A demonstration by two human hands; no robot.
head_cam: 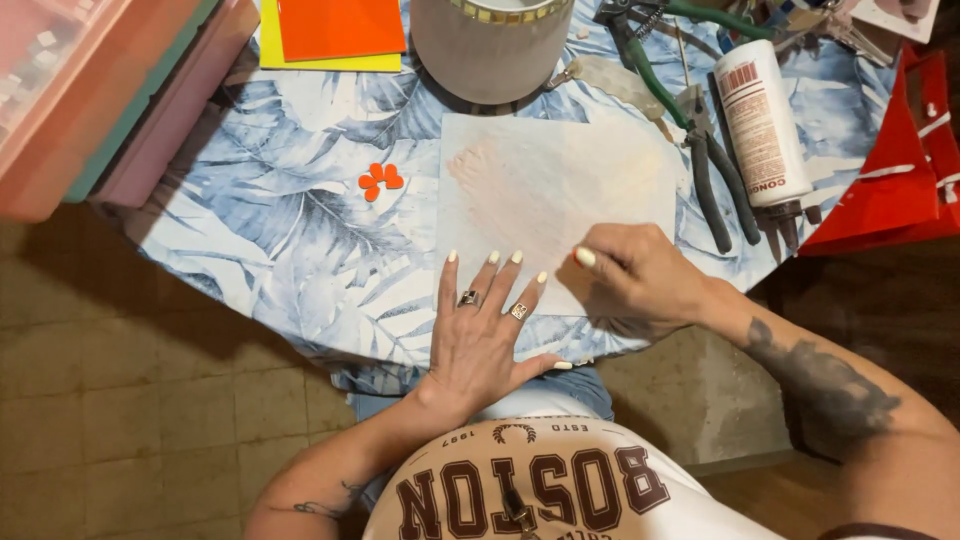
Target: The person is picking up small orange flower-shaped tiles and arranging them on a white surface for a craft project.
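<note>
Head view. A round table covered by a blue leaf-print cloth (300, 230) is seen from above, with the seated person's two hands at its near edge. The left hand (480, 325) is laid flat and open, fingers spread, palm down, pressing the near left corner of a pale square sheet (555, 185) stained faintly orange-pink. The right hand (635, 275) is curled closed on the near right part of the same sheet, the thumb pressed forward; whether something small is pinched inside it cannot be told. The sheet lies at the middle of the table, between the hands and a grey cylindrical pot (490, 45) rimmed with small tiles.

Three small orange pieces (379, 179) are grouped on the cloth left of the sheet, well apart from both hands. Orange and yellow sheets (330, 35) lie at the far edge, beside stacked plastic boxes (90, 100). To the right, green-handled nippers (690, 110) and a white glue bottle (765, 120) lie next to each other, near a red bag (895, 170).

The step in hand is judged to be steadying and working the sheet surface, one hand anchoring while the other rubs or presses. For the next move, firm downward pressure from the flat hand is called for, so that the sheet is not dragged across the cloth.
</note>
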